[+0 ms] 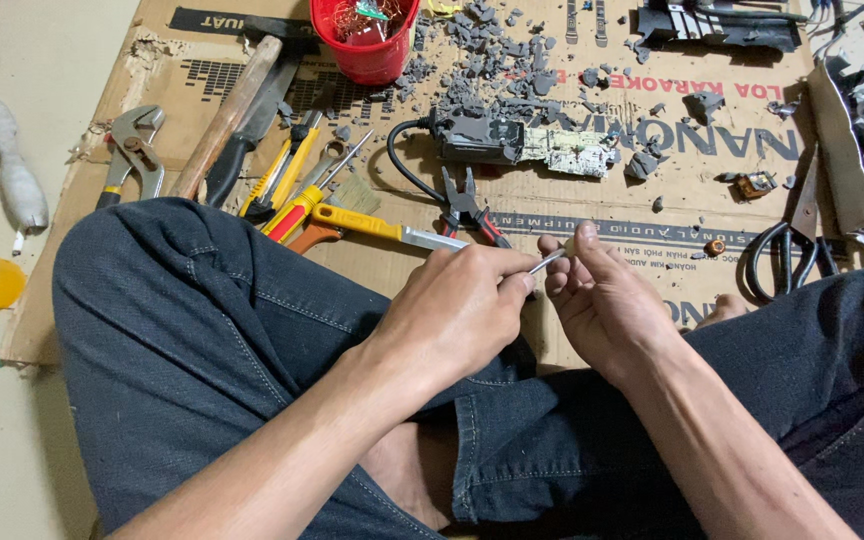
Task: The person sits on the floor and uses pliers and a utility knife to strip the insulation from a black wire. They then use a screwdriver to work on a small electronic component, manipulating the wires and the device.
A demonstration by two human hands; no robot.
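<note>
My left hand (462, 305) is closed around a thin metal tool (549, 262) whose tip points right. That tip meets a tiny pale part pinched between the thumb and fingers of my right hand (597, 290). Both hands hover over my crossed legs in dark jeans (202, 330). Just beyond them on the cardboard mat (652, 190) lie red-handled pliers (467, 208) and a yellow-handled knife (382, 227). A broken grey power adapter with its bare circuit board (527, 145) rests further out.
A red bucket (364, 40) stands at the mat's far edge beside grey plastic rubble (497, 55). On the left are a hammer (227, 115), adjustable pliers (132, 150) and screwdrivers (297, 195). Black scissors (792, 245) sit at the right.
</note>
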